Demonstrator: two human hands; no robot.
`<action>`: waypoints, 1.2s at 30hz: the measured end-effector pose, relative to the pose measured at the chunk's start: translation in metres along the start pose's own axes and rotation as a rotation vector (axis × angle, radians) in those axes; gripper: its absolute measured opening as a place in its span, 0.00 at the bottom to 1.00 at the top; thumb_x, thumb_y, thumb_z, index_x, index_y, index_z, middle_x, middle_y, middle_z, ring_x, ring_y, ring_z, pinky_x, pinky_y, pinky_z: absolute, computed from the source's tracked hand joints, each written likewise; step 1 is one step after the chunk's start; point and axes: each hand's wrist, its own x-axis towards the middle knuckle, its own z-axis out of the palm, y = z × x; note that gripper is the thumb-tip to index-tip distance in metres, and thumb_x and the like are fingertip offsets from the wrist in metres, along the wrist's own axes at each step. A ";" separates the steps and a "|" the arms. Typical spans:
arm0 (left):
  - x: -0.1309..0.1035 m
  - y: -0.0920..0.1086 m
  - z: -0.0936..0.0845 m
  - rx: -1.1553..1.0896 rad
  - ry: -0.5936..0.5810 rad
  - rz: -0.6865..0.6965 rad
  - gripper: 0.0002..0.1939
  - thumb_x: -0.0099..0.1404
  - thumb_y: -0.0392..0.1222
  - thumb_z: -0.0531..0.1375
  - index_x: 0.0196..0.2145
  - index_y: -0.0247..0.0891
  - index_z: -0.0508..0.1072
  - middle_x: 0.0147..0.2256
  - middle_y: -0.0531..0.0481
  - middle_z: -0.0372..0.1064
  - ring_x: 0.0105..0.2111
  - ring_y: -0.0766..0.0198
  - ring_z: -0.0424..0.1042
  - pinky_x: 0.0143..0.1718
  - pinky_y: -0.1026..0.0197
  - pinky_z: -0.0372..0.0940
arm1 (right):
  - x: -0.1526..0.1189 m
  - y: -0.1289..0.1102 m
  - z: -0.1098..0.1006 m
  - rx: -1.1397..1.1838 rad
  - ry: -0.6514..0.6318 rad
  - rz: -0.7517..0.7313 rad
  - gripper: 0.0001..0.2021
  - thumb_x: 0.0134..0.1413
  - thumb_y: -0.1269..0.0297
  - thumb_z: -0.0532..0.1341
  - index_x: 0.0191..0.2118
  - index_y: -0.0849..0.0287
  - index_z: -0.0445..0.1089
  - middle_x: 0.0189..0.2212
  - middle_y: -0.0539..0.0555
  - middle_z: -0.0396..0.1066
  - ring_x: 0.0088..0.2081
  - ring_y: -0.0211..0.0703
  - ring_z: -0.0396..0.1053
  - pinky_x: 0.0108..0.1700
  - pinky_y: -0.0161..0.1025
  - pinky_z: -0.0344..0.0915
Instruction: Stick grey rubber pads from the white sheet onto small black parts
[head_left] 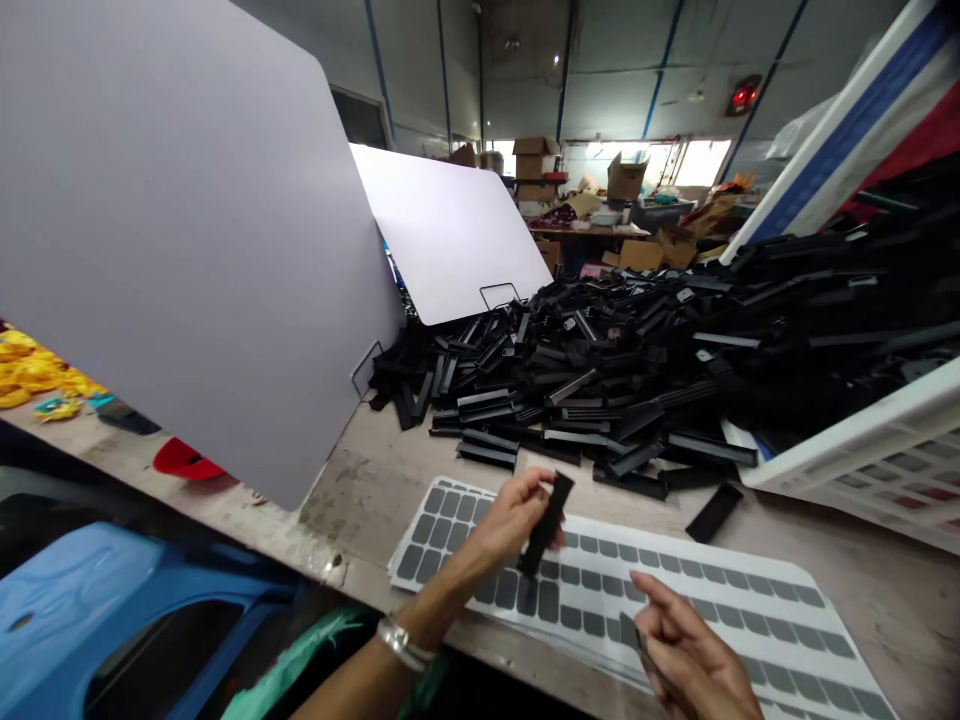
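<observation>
Pinched between the thumb and fingers of my left hand (517,515) is a black strip-shaped piece (546,525), tilted above a white sheet (622,655) printed with rows of grey rounded patches. My right hand (686,650) hovers over the sheet's right half, index finger extended. A small grey patch (631,636) is at its thumb, apparently held there. Beyond the sheet lies a large heap of black pieces (570,375). One loose black piece (714,512) rests near the sheet's back edge.
Two big white panels (195,220) (457,230) stand at the left and back. A white plastic crate (862,450) is at the right. A blue chair (135,610), a red object (186,460) and yellow items (37,370) are at the left. Cardboard boxes (626,180) sit behind.
</observation>
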 end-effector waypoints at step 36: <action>-0.081 0.006 0.025 -0.395 -0.429 -0.105 0.13 0.55 0.43 0.69 0.35 0.32 0.74 0.26 0.54 0.62 0.26 0.70 0.58 0.30 0.66 0.52 | -0.024 -0.025 0.028 -0.632 -0.095 -0.690 0.10 0.66 0.60 0.56 0.43 0.48 0.76 0.35 0.51 0.74 0.37 0.41 0.74 0.39 0.32 0.68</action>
